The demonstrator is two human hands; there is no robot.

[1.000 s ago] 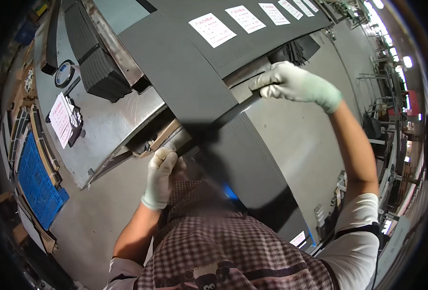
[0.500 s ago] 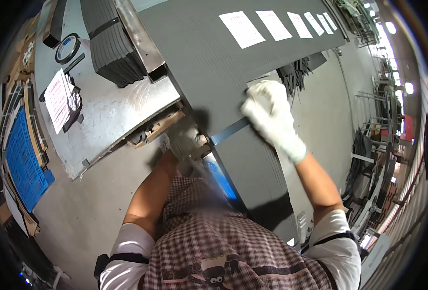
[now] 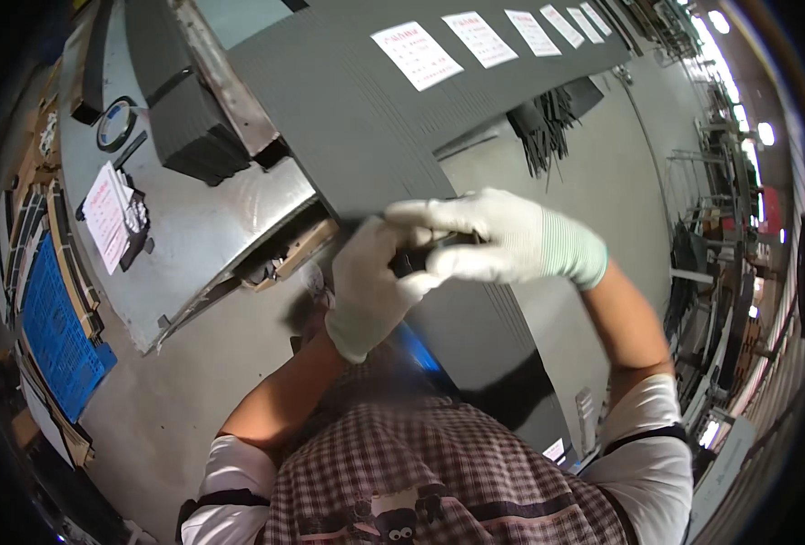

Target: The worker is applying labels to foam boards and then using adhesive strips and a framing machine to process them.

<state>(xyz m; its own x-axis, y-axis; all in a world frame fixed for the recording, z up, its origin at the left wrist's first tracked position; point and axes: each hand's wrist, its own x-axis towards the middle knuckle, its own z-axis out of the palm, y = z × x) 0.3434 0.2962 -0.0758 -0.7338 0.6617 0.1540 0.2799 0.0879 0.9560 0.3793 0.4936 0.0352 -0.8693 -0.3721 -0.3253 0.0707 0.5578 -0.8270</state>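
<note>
Both gloved hands meet above a long dark grey stack of ribbed sheets (image 3: 461,341). My left hand (image 3: 366,277), in a white glove, curls its fingers around a small glossy black thing (image 3: 409,262). From the other side my right hand (image 3: 488,238), gloved in white with a ribbed green-edged cuff, closes on the same black thing. It looks like a piece of black band, but the fingers cover most of it. Several white printed labels (image 3: 418,56) lie in a row on the grey sheets farther off.
To the left, a metal table (image 3: 180,250) carries a banded stack of dark strips (image 3: 198,127), a roll of black tape (image 3: 116,124) and a pile of printed labels (image 3: 107,218). A blue plastic pallet (image 3: 57,327) lies at far left. Dark strips (image 3: 548,127) hang beyond the sheets.
My right hand has moved left from the stack's right edge, and my left hand has risen to meet it. The dark band seen across the stack is now hidden behind my hands.
</note>
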